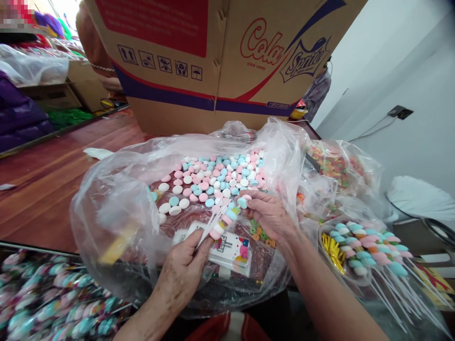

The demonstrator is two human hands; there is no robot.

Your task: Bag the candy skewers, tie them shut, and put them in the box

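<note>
My left hand [186,263] is closed around several thin white sticks [210,219] and a candy skewer [227,220], whose pink, yellow, white and blue pieces are stacked in a row. Opposite it, my right hand [272,218] pinches round candies [243,202], a blue one and a pink one, close to the skewer's upper end. Loose pink, white and blue candies [213,175] lie spread just beyond both hands. Beneath the hands are printed cards [231,251] in clear plastic, with green and orange ring candies [259,232] beside my right wrist.
A large cardboard box [213,85] stands behind the plastic bag [117,189]. At right, finished-looking candy skewers [369,246] rest by gold ties [332,253] in a tub. Wrapped skewers [53,298] fill the lower left. Bagged gummies [337,163] sit right; people are partly visible behind.
</note>
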